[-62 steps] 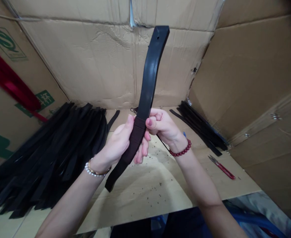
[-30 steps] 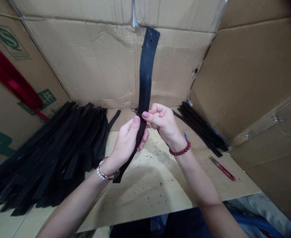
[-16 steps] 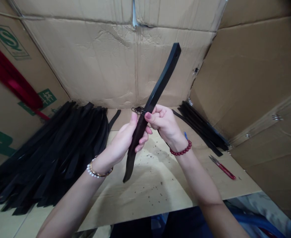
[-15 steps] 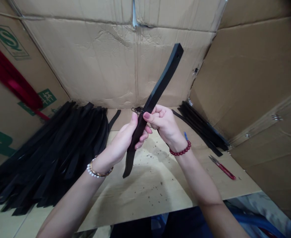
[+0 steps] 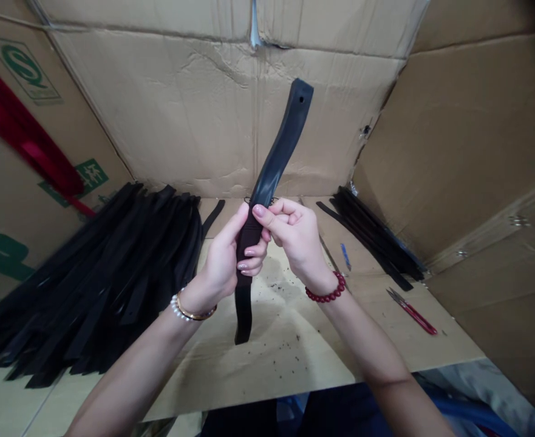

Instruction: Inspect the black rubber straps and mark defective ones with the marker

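Note:
A curved black strap (image 5: 280,142) is held up in front of me, its top end pierced by a small round hole. Around its middle runs a darker, ridged wrapped section. My left hand (image 5: 231,249) is closed round this section, thumb along the left edge and fingertips showing on the right. With thumb and bent fingers, my right hand (image 5: 289,227) pinches the strap's right edge at the top of the wrapping. Whether a thread is also in that pinch, I cannot tell. Behind the strap, a thin black tangle (image 5: 272,201) shows only in part.
Many similar black straps are heaped in a pile (image 5: 112,285) at left. A smaller stack (image 5: 371,233) lies at right, near red-handled thread snips (image 5: 413,312) and a small blue item (image 5: 345,256). Cardboard walls (image 5: 194,115) enclose the table (image 5: 231,376); dark crumbs dot it.
The strap has turned more upright, its broad face now towards me and its top end further left. Both hands keep hold of it. The blue item beside my right wrist has come into fuller view.

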`<state>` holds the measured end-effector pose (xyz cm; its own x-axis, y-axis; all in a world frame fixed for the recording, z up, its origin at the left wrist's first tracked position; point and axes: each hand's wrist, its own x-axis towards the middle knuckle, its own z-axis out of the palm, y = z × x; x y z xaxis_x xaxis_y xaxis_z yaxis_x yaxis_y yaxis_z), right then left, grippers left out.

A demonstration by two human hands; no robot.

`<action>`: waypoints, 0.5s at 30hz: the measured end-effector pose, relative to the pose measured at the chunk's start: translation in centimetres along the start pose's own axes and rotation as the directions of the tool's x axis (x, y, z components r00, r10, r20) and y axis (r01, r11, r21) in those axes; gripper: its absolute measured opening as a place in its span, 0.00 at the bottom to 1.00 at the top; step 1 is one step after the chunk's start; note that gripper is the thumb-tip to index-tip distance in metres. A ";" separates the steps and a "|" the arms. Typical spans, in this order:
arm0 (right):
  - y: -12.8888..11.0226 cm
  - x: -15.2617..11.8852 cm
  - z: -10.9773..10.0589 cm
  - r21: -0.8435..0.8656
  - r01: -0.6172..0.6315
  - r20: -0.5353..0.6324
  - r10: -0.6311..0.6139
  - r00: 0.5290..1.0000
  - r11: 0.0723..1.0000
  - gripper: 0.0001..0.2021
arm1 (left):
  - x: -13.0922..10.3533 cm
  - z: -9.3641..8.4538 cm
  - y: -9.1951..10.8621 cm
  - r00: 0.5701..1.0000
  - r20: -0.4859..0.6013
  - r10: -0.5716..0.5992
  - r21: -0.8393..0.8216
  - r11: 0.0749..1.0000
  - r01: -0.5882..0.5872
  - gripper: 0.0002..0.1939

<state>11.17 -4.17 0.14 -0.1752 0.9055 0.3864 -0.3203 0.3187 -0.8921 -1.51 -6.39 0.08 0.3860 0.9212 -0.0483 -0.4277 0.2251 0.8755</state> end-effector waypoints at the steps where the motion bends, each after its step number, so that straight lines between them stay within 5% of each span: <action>1: 0.0 0.0 0.0 -0.005 -0.008 0.004 0.008 1.000 1.000 0.19 | 0.0 0.0 0.0 1.000 0.002 -0.010 -0.012 1.000 0.010 0.29; 15: -0.8 -0.3 0.1 0.009 -0.060 0.045 0.060 0.997 0.998 0.21 | -0.8 0.7 -0.1 0.999 -0.011 0.051 -0.028 0.998 -0.051 0.28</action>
<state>11.42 -4.75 0.73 -0.2355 0.9096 0.3424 -0.3178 0.2609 -0.9116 -1.17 -7.38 0.36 0.3543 0.9351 -0.0092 -0.4694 0.1863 0.8631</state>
